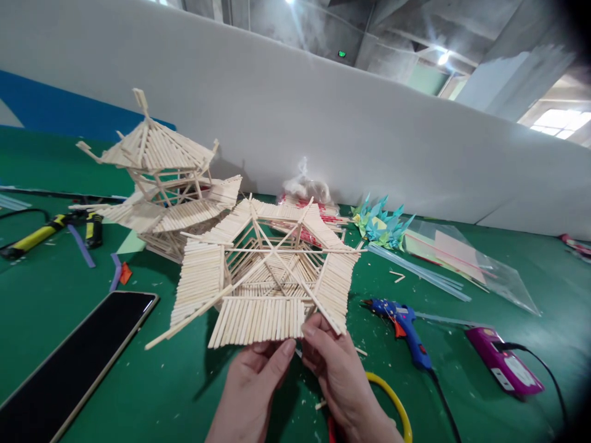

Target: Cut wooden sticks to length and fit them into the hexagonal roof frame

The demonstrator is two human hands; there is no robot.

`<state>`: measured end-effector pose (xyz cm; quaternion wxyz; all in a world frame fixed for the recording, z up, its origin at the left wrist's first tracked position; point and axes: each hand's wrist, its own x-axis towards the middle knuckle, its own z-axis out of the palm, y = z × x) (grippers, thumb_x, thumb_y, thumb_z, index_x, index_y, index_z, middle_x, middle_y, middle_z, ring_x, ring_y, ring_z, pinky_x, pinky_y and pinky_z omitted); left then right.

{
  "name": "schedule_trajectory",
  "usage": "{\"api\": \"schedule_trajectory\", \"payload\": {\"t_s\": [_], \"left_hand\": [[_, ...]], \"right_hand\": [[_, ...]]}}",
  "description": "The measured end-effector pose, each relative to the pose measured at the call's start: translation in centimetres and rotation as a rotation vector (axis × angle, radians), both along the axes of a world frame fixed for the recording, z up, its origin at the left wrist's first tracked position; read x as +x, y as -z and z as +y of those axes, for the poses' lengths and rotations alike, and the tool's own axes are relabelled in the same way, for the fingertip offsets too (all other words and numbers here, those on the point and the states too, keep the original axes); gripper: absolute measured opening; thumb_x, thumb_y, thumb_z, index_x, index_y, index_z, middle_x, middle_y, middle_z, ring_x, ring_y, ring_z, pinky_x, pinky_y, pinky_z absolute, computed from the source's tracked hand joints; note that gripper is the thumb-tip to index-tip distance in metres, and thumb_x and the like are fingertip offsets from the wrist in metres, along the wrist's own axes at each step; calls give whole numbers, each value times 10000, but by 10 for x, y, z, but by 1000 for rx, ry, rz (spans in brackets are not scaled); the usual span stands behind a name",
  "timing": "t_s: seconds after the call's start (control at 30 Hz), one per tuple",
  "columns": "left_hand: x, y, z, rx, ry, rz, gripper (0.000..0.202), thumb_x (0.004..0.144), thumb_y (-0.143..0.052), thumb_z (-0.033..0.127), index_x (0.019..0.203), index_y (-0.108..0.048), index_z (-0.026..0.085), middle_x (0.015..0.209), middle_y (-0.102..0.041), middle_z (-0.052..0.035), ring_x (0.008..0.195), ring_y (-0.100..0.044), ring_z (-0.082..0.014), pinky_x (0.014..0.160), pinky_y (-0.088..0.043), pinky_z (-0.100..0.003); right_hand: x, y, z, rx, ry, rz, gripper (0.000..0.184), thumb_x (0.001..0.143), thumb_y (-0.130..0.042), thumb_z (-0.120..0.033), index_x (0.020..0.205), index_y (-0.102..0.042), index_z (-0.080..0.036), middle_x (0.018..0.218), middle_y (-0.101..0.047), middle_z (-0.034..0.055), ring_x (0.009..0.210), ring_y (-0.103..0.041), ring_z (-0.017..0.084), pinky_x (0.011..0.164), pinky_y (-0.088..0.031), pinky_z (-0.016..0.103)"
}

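A hexagonal roof frame (258, 277) made of thin wooden sticks is held tilted above the green table, its underside facing me. My left hand (258, 384) grips its near edge from below, thumb pressed on the sticks. My right hand (339, 375) pinches the same near edge at its right corner. Behind it at the left stands a finished two-tier stick pagoda (159, 178).
A dark phone (74, 363) lies at the near left. A blue glue gun (406, 329) and a purple device (503, 363) lie at the right. Yellow-handled pliers (46, 231), a bag of sticks (307, 191), paper shapes (381, 221), clear glue sticks (425, 271) and a yellow ring (397, 403) lie about. A white wall (323, 117) bounds the back.
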<state>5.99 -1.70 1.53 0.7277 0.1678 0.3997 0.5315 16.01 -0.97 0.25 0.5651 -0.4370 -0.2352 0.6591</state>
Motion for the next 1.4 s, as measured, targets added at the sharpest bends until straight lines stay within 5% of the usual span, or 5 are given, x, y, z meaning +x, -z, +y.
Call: {"api": "schedule_trajectory", "payload": {"t_s": [0.53, 1.2, 1.4], "left_hand": [[1, -2, 2, 11, -37, 50, 286, 607, -743, 207, 892, -715, 212, 877, -755, -66, 942, -631, -251, 888, -441, -380], [0, -2, 1, 14, 1, 69, 251, 642, -713, 191, 891, -715, 223, 850, -748, -36, 897, -625, -222, 744, -487, -279], [-11, 15, -11, -63, 112, 249, 137, 607, -734, 251, 737, -721, 211, 689, -707, -6, 791, -613, -202, 725, -461, -259]], "right_hand": [[2, 5, 5, 24, 5, 29, 225, 634, -722, -285, 602, -539, -158, 520, -432, -74, 483, -328, 50, 455, -271, 163], [4, 1, 5, 22, -40, 24, 238, 636, -707, -299, 599, -515, -164, 516, -410, -77, 466, -300, 51, 435, -238, 169], [8, 6, -24, 35, -140, -246, 281, 643, -656, -360, 542, -481, -166, 466, -362, -82, 439, -246, 52, 411, -185, 185]]}}
